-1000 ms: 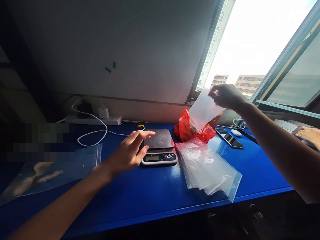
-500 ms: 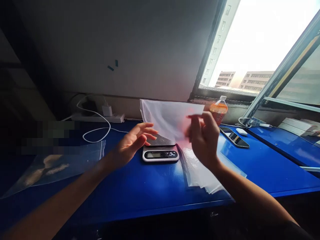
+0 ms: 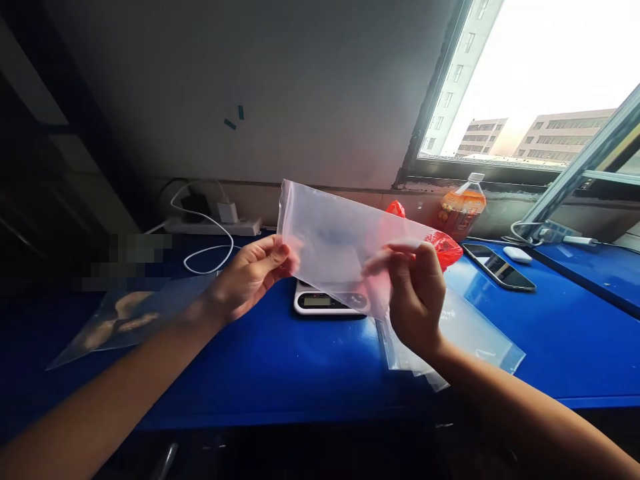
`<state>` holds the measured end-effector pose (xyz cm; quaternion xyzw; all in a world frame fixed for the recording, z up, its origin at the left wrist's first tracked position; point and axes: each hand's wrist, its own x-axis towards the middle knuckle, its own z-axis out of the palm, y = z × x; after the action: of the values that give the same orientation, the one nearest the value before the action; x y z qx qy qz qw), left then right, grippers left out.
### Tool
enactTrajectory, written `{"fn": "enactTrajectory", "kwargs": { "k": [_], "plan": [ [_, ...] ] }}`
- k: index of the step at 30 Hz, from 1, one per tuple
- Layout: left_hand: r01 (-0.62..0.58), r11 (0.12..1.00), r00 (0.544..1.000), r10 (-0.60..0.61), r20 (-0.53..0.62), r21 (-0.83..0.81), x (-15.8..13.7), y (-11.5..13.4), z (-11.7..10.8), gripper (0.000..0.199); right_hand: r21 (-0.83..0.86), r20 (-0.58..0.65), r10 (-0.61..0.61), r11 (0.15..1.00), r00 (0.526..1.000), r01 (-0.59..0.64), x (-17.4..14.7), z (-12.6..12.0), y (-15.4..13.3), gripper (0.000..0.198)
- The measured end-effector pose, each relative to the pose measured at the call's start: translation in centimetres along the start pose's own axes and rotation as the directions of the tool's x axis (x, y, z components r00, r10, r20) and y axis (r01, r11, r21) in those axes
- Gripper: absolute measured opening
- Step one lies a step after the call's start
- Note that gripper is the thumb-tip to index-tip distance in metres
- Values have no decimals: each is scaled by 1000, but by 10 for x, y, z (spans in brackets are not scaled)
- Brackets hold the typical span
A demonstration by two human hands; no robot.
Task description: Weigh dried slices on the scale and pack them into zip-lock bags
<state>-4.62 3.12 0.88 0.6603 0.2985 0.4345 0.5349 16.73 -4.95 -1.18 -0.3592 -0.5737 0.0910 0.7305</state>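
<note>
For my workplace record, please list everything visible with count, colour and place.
table: 1, blue, lower half
marks: 2, dark, on wall
window: 1, dark-framed, upper right
power strip: 1, white, by wall
charger: 1, white, on power strip
cables: several, white, both sides
filled bag: 1, clear, left
scale: 1, black and white, centre
held bag: 1, translucent, partly hiding scale
loose bags: several, clear, beside scale
red bag: 1, red, behind held bag
bottle: 1, orange, near window
phone: 1, black, right
small case: 1, white, beside phone
left hand: 1, gripping held bag
right hand: 1, gripping held bag
</note>
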Motion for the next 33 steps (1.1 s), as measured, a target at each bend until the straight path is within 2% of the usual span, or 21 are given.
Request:
{"fn": "enactTrajectory", "kwargs": {
  "k": [3, 5, 7, 9, 12, 14, 15, 19, 21, 25, 29, 33],
  "plan": [
    [-72, 951, 995, 92, -50, 302, 0, 3, -11, 35, -57, -54, 12, 998, 998, -15, 11, -9, 6, 16],
    [-96, 840, 994, 104, 15, 534, -2, 5, -14, 34, -135, -53, 35, 990, 998, -42, 19, -14, 6, 18],
    [-126, 757, 991, 62, 122, 641, -6, 9, -11, 34, -203, 62, 80, 977, 995, -66, 24, -17, 3, 19],
    [-165, 748, 975, 26, 220, 643, -12, 14, -2, 33, -247, 229, 129, 966, 965, -71, 23, -16, 0, 23],
    [-201, 767, 952, 5, 307, 610, -20, 21, 12, 29, -300, 438, 228, 949, 869, -98, 18, -12, 0, 33],
    [-206, 777, 949, 10, 315, 595, -22, 22, 17, 27, -347, 495, 299, 929, 816, -130, 16, -10, 2, 38],
    [-202, 781, 950, 8, 313, 590, -22, 21, 17, 26, -359, 502, 317, 923, 804, -140, 15, -10, 4, 39],
    [-106, 814, 967, -49, 249, 571, -17, 16, 8, 31, -273, 551, 338, 937, 763, -219, 17, -9, 7, 20],
    [-40, 836, 972, -95, 217, 547, -11, 15, -1, 35, -209, 538, 344, 939, 770, -274, 15, -6, 9, 13],
    [28, 834, 970, -155, 185, 551, -2, 17, -23, 25, -166, 403, 358, 934, 842, -317, 8, -1, 15, 11],
    [50, 807, 986, -132, 98, 588, 0, 16, -37, 18, -146, 366, 347, 938, 863, -315, 5, 0, 19, 10],
    [87, 801, 982, -170, 86, 592, 2, 9, -35, 28, -140, 357, 336, 942, 872, -306, 3, 2, 16, 9]
  ]
}}
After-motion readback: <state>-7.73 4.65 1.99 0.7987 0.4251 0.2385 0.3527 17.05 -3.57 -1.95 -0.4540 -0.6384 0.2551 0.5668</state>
